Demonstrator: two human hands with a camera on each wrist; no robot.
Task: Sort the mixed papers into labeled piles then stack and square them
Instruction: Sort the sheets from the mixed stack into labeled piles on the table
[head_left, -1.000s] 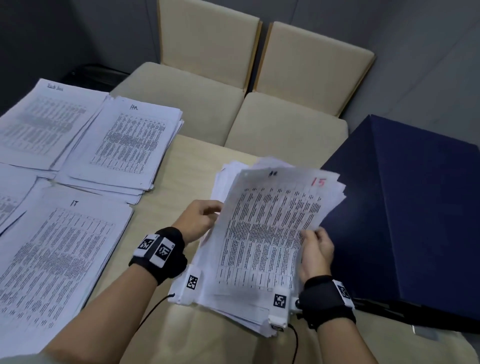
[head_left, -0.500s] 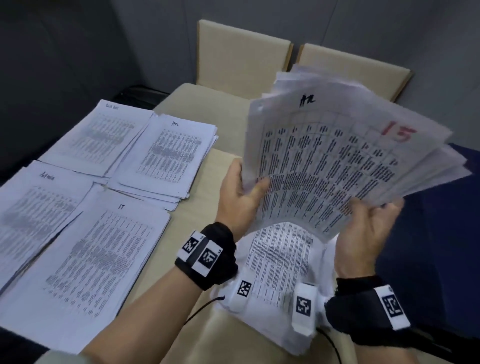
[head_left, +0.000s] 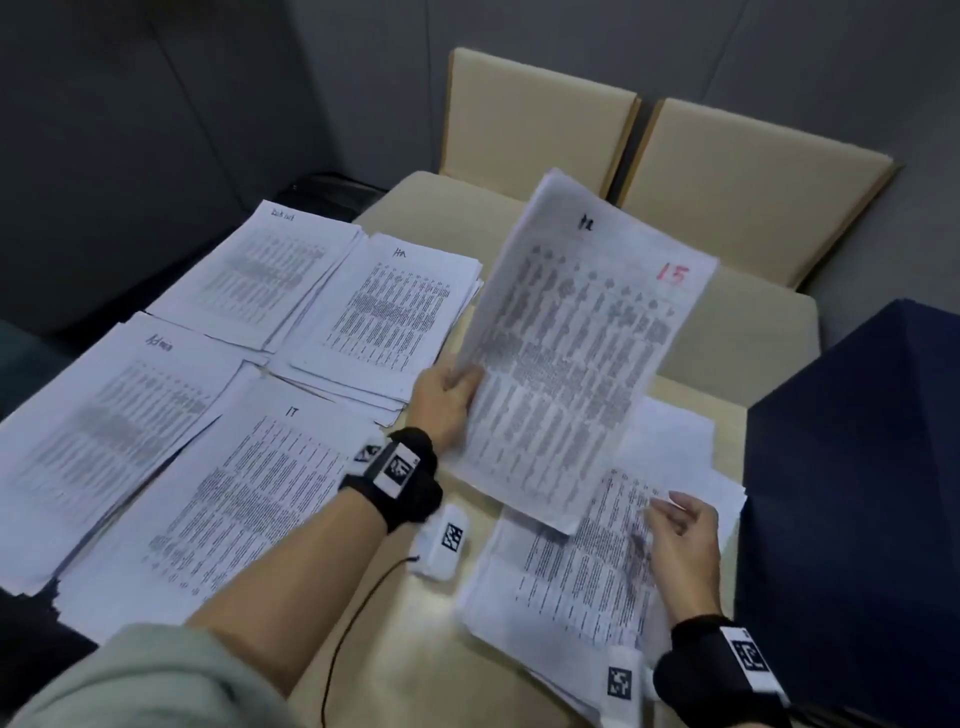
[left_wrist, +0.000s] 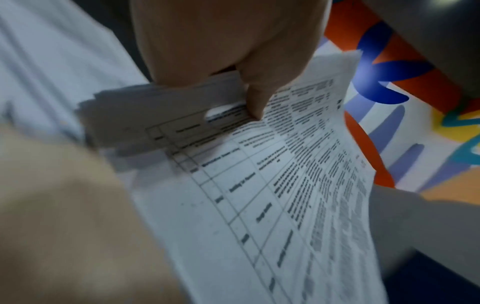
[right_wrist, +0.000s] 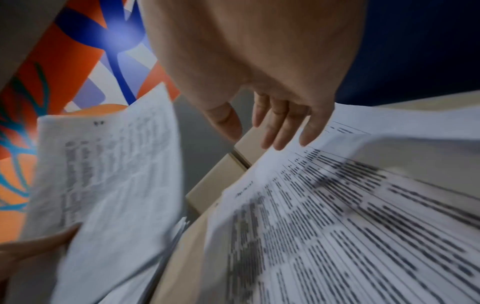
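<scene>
My left hand (head_left: 448, 399) grips a bundle of printed sheets (head_left: 576, 353) by its left edge, thumb on top, holding it tilted above the table; the top sheet bears a red "15". In the left wrist view the thumb (left_wrist: 253, 98) presses on that bundle (left_wrist: 285, 185). My right hand (head_left: 680, 540) hovers with straight fingers over the unsorted pile (head_left: 576, 582) at the right and holds nothing. Four labeled piles lie at the left: IT (head_left: 249, 499), HA (head_left: 384, 317), Admin (head_left: 104, 415) and one at the far back (head_left: 260, 270).
A dark blue box (head_left: 852, 493) stands right of the unsorted pile. Two beige chairs (head_left: 540, 135) sit behind the wooden table (head_left: 415, 613). A white tagged device with a black cable (head_left: 441, 540) lies between my arms.
Both hands lifted the bundle off the unsorted pile. Now the right hand has let go and dropped toward that pile, while the left hand carries the bundle leftward.
</scene>
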